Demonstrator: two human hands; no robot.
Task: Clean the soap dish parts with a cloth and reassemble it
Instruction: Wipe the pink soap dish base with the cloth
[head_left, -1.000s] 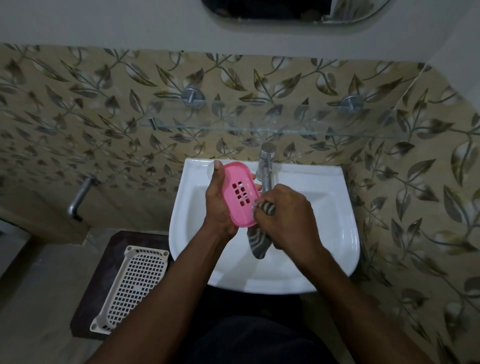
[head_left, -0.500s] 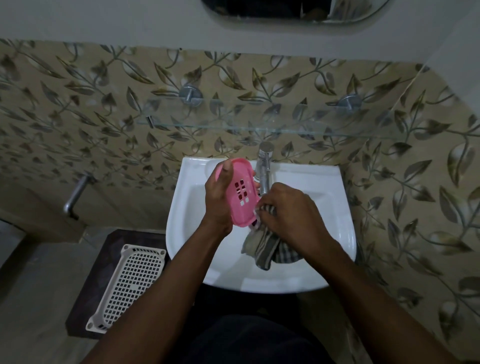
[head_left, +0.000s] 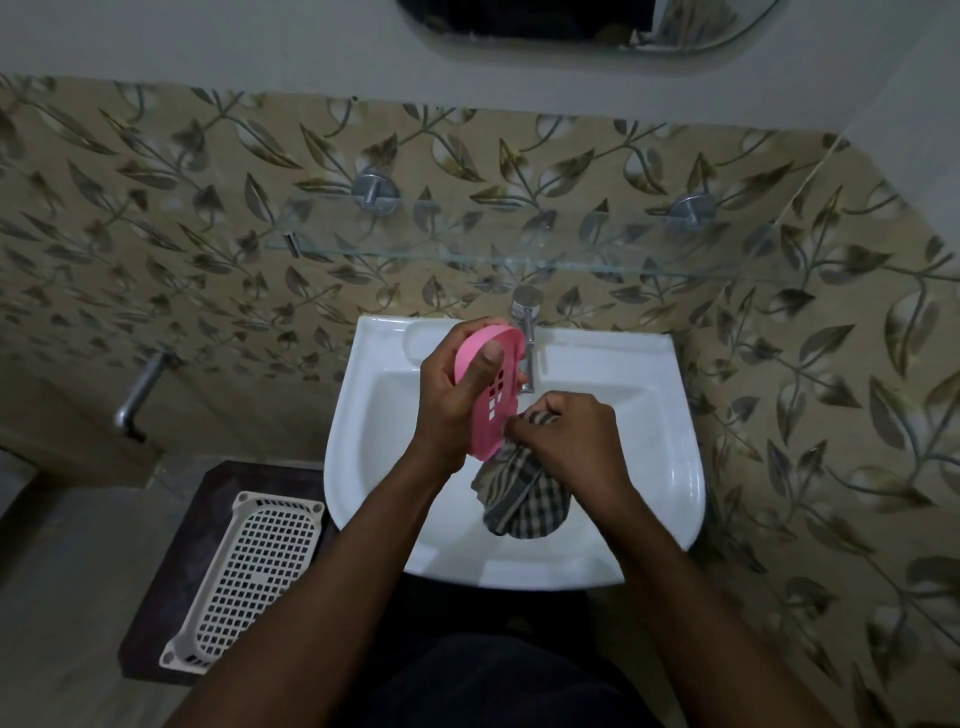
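My left hand (head_left: 454, 402) grips a pink soap dish part (head_left: 493, 387), an oval piece with small drain slots, held tilted on edge over the white sink (head_left: 670, 467). The thumb lies across its face. My right hand (head_left: 566, 436) is closed on a checked cloth (head_left: 519, 499), which is bunched under the fingers and hangs down into the basin. The cloth touches the lower right edge of the pink part. No other soap dish part shows.
A chrome tap (head_left: 527, 332) stands just behind the pink part. A glass shelf (head_left: 519, 257) juts from the leaf-patterned wall above the sink. A white perforated basket (head_left: 249, 577) lies on a dark mat (head_left: 171, 571) at the lower left. A metal pipe (head_left: 137, 395) sticks out at left.
The left hand has turned the pink part and its thumb now lies across the face. The right hand slid down to its lower edge, and more cloth hangs loose into the basin.
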